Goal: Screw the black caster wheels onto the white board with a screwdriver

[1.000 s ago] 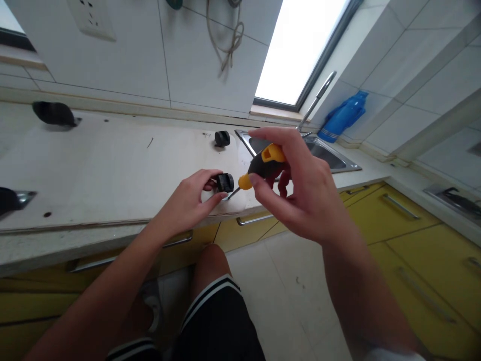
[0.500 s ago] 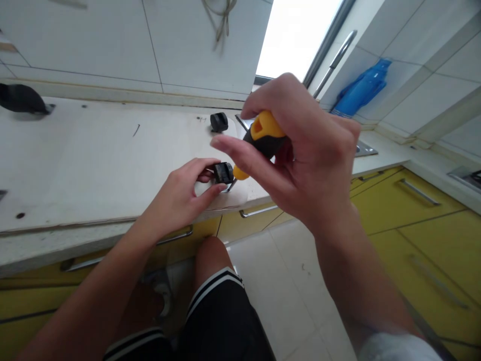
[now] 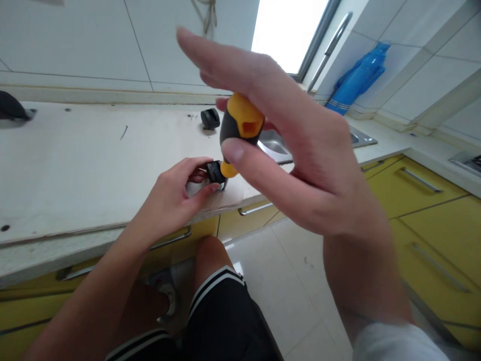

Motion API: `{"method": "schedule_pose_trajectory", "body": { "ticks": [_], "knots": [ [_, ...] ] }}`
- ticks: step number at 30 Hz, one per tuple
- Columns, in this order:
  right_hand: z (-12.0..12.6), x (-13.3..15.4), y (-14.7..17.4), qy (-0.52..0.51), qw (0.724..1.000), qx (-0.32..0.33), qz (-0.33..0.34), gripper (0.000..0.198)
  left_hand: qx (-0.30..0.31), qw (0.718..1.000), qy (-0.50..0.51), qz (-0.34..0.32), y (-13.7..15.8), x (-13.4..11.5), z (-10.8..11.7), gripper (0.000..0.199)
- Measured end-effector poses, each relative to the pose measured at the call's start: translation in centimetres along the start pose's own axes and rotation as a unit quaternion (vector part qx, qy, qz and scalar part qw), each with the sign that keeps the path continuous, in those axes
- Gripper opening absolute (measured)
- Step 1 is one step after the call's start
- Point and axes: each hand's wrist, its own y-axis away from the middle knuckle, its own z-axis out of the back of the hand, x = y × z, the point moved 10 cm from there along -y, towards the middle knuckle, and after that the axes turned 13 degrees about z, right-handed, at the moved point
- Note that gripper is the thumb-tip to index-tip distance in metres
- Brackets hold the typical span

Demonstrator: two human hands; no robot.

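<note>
My left hand (image 3: 180, 193) pinches a black caster wheel (image 3: 215, 172) near the front right corner of a white board (image 3: 93, 165). A yellow and black screwdriver (image 3: 242, 123) stands close to upright beside that caster, its shaft running down by the caster's metal plate. My right hand (image 3: 293, 145) is around the screwdriver's handle, thumb against the near side and the other fingers partly stretched out beyond it. Where the tip meets the plate is hard to make out. Farther back on the board is a second black caster (image 3: 210, 119).
Another black caster (image 3: 13, 106) is at the board's far left. A steel sink (image 3: 274, 143) with a tall faucet (image 3: 338, 37) lies behind my right hand. Blue cloth or plastic (image 3: 356, 77) hangs on the tiled wall. Yellow drawers (image 3: 424, 200) run under the counter.
My right hand has rotated around the screwdriver handle, its fingers now stretched farther out. The left hand still holds the caster. The view has shifted slightly.
</note>
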Motion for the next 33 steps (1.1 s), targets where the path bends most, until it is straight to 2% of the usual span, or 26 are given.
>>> {"method": "schedule_pose_trajectory", "body": {
  "ticks": [2,5,7,12,15,17,19,21,23,26,30,33],
  "knots": [
    [-0.1,0.3,-0.3,-0.004,1.000,0.008,0.001,0.058,0.003,1.000,0.003,-0.001,0.0,0.1,-0.1,0.040],
    [0.6,0.2,-0.8,0.063,0.997,-0.037,-0.015,0.045,0.005,1.000,-0.011,-0.003,-0.1,0.1,-0.1,0.042],
    [0.8,-0.1,-0.8,0.093,0.994,-0.042,-0.031,0.050,0.001,1.000,-0.019,-0.002,-0.1,-0.1,0.0,0.040],
    [0.4,-0.1,-0.3,0.042,0.998,0.022,-0.033,0.061,-0.001,1.000,-0.001,0.000,0.0,-0.2,0.2,0.038],
    [1.1,0.1,-0.7,0.108,0.993,-0.039,-0.029,0.045,0.005,1.000,0.000,0.002,0.0,0.1,-0.1,0.044],
    [1.6,0.3,-1.1,0.158,0.984,-0.083,-0.024,0.044,0.004,1.000,0.002,-0.001,-0.1,0.2,-0.1,0.045],
    [1.2,0.0,-1.3,0.140,0.988,-0.064,-0.030,0.044,0.000,1.000,0.004,-0.004,0.0,0.2,-0.1,0.043],
    [0.2,-0.3,-1.3,0.062,0.998,-0.001,-0.030,0.051,-0.002,1.000,0.008,-0.006,0.0,0.2,-0.1,0.042],
    [-0.1,-0.4,-1.1,0.034,0.999,0.024,-0.025,0.058,-0.002,1.000,0.011,-0.010,0.0,0.2,-0.1,0.045],
    [0.8,-0.7,-1.1,0.137,0.989,-0.046,-0.041,0.045,0.006,1.000,0.010,-0.019,0.0,0.1,-0.2,0.044],
    [1.0,0.1,-1.8,0.243,0.961,-0.121,-0.051,0.049,0.005,1.000,0.005,-0.011,-0.1,0.2,-0.1,0.044],
    [3.4,1.4,-1.1,0.284,0.935,-0.207,-0.054,0.051,0.003,1.000,0.002,-0.002,-0.1,0.2,-0.1,0.048]
  ]
}}
